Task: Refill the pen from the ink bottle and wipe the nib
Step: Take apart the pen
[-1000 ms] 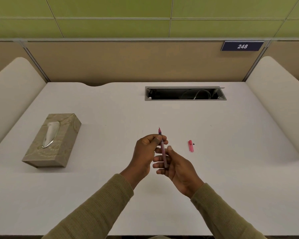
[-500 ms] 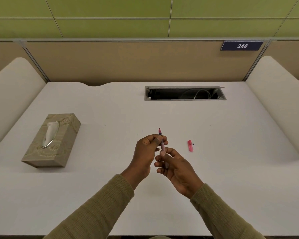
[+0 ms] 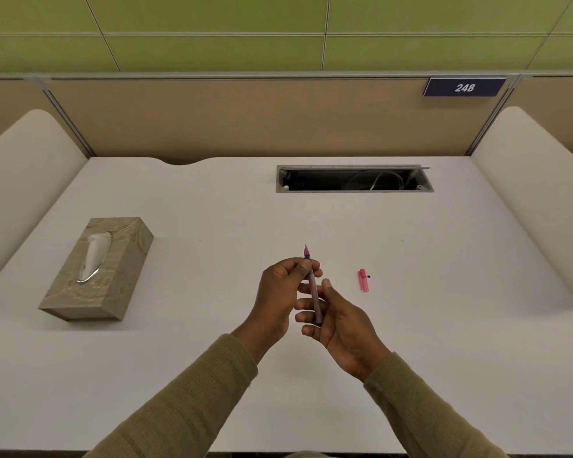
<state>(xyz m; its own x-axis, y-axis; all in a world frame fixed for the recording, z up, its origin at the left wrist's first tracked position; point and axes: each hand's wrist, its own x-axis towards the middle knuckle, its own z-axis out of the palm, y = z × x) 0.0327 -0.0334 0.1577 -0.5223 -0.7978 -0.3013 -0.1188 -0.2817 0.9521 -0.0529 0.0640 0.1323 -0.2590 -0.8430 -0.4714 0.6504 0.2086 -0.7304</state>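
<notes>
A slim pink pen (image 3: 312, 285) points away from me above the middle of the white desk (image 3: 444, 325), its nib uncovered at the far end. My left hand (image 3: 283, 294) pinches the pen just behind the nib section. My right hand (image 3: 339, 320) holds the rear of the barrel with thumb and fingers. The pink pen cap (image 3: 363, 280) lies on the desk to the right of my hands, with a tiny black speck beside it. No ink bottle is in view.
A beige tissue box (image 3: 96, 269) with a tissue showing sits at the left of the desk. An open cable slot (image 3: 354, 179) is cut into the desk at the back. White padded partitions flank both sides.
My right hand's fingers shifted along the rear of the barrel, closing up at half a second ago and spreading lower again now. The pen and left hand stayed almost still.
</notes>
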